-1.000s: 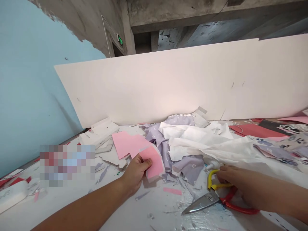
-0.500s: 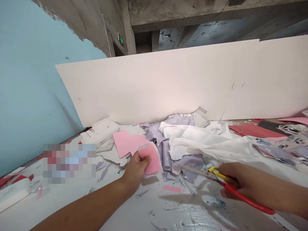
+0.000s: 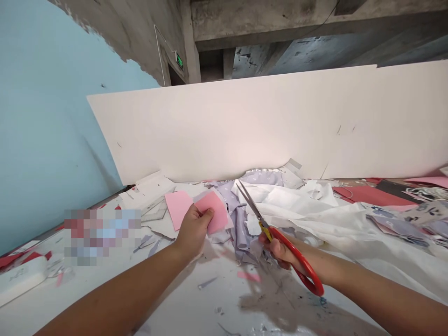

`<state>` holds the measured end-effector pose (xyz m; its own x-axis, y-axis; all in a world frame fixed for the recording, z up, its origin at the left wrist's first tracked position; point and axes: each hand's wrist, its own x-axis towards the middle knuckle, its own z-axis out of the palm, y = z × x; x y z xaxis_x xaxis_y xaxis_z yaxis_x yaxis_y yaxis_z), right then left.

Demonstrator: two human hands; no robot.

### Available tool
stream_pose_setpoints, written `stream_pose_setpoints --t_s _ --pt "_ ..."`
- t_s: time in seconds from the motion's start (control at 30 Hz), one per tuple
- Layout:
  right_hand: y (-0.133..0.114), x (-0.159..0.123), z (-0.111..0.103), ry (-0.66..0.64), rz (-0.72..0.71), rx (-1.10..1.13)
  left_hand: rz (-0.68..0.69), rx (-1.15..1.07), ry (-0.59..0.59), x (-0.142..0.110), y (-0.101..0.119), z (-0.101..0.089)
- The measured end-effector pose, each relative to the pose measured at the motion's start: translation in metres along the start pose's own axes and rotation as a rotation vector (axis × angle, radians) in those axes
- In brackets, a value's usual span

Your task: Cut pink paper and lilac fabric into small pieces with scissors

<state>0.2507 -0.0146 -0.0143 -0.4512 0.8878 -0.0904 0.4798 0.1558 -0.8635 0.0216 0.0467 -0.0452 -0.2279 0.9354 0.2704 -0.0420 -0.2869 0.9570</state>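
Fingers of the left hand (image 3: 191,231) are clamping together on a small pink sheet piece with a pale, translucent-looking border (image 3: 216,215), thumb lying over its front, just left of the centre of the frame. Over to the right hand (image 3: 282,252), and its fingers are closing around the scissors with red and yellow handles and long metal blades (image 3: 266,228). The blades are standing slightly parted, near the pink piece but apart from it, so no cut is happening right now.

As for progress, the piece is already showing a shaped outline, while its pale border is running along the right side, not cut away there. How much cutting is done or left, the view isn't telling.

Direction next: the held piece is tilting, its long axis seemingly running from upper left to lower right. The scissors are pointing to the upper left, handles trailing toward the lower right.

Around them, another flat pink piece (image 3: 178,209) is lying just left of the held one. Lilac patterned fabric (image 3: 241,228) is bunching behind the blades, with crumpled white cloth (image 3: 290,207) spreading rightward. Below, a narrow pink strip (image 3: 248,276) is resting on the pale, scrap-strewn tabletop (image 3: 196,308).
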Motion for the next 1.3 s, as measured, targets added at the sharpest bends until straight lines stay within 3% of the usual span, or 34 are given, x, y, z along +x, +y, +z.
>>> stream_pose_setpoints --t_s 0.07,0.17,0.23,0.57,0.73,1.0,1.3 --pt "-0.003 0.008 0.0 -0.027 -0.022 -0.02 0.038 -0.048 0.041 0.011 0.01 0.006" --pt "-0.001 0.023 0.003 0.143 -0.091 -0.06 0.104 -0.077 0.113 0.029 0.02 0.015" --pt "0.003 0.033 0.006 0.182 -0.088 -0.061 0.129 -0.078 0.159 0.041 0.023 0.02" --pt "0.011 0.066 0.005 0.14 -0.14 0.086 0.144 -0.031 0.262 0.074 0.023 0.048" --pt "0.015 0.063 0.001 0.097 -0.106 0.174 0.165 0.058 0.279 0.077 0.015 0.056" --pt "0.022 0.065 0.002 0.074 -0.038 0.246 0.23 0.208 0.254 0.068 0.011 0.055" --pt "0.014 0.062 0.005 0.153 0.025 0.22 0.26 0.248 0.222 0.063 0.017 0.05"
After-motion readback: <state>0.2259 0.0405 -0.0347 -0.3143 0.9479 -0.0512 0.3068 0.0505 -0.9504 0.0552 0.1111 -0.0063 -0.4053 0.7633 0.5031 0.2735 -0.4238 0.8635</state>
